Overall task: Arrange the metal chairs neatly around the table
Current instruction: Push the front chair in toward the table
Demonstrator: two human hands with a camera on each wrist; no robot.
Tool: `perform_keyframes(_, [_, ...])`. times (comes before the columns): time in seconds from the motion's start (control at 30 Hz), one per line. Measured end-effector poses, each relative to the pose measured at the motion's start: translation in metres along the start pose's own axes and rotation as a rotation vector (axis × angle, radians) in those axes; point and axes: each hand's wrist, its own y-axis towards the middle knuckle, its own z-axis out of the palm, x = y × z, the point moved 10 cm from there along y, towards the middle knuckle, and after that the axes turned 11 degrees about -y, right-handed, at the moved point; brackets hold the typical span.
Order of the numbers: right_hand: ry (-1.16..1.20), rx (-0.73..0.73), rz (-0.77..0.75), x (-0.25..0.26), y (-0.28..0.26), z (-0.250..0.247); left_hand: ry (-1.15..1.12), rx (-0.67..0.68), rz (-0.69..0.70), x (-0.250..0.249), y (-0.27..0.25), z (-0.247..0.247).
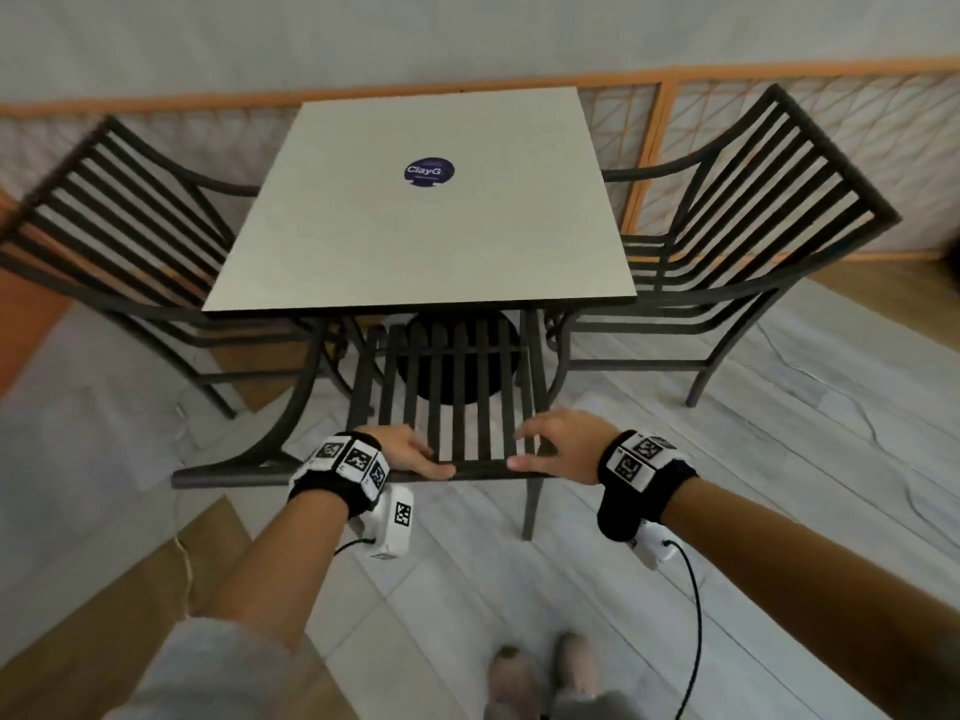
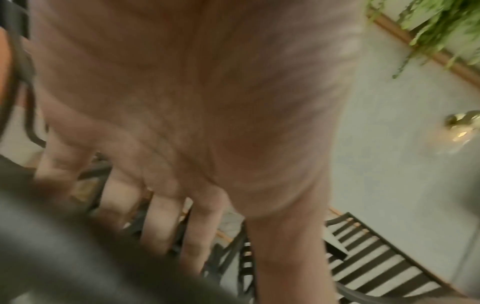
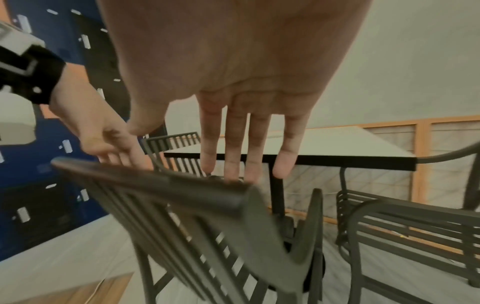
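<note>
Fingers were the first worry: the left hand (image 1: 410,452) lay on the top rail of the near chair (image 1: 447,397), thumb along it, while the right hand (image 1: 558,444) hovered with straight fingers, gripping nothing. That chair stood tucked at the worktop's (image 1: 363,241) near edge; a further shove could knock its armrests against that edge. A round sticker (image 1: 429,172) read "ClayG".

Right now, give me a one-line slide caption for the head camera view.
Both hands, left hand and right hand, on the top rail of the near chair at a square table flanked by two more chairs.
</note>
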Motion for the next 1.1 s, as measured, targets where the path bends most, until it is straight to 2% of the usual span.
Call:
perform_keyframes(0.07, [-0.066, 0.032, -0.008, 0.022, 0.006, 0.013, -0.068, -0.051, -0.028, 0.036, -0.006, 0.006])
perform_keyframes(0.13, [-0.132, -0.017, 0.005, 0.033, 0.012, 0.023, -0.016, -0.246, -0.025, 0.055, -0.006, 0.002])
perform_keyframes(0.2, [-0.145, -0.045, 0.061, 0.029, 0.015, 0.034, 0.126, -0.528, 0.018, 0.052, -0.008, -0.01])
perform_keyframes(0.23, [-0.147, -0.042, 0.095, 0.025, 0.016, 0.039, 0.148, -0.625, 0.02, 0.049, -0.01, -0.013])
perform_keyframes(0.3, [-0.184, -0.041, 0.125, 0.018, 0.016, 0.043, 0.169, -0.699, -0.01, 0.05, -0.008, -0.013])
perform_keyframes(0.4, [-0.235, -0.04, 0.111, 0.017, 0.013, 0.042, 0.161, -0.694, -0.047, 0.055, -0.001, -0.008])
perform_keyframes(0.8, [-0.222, -0.047, 0.103, 0.007, 0.008, 0.042, 0.115, -0.695, -0.01, 0.038, -0.004, -0.001])
perform_keyframes(1.1, [-0.064, -0.031, 0.158, 0.005, 0.002, 0.039, -0.11, -0.648, 0.157, 0.035, -0.013, -0.001])
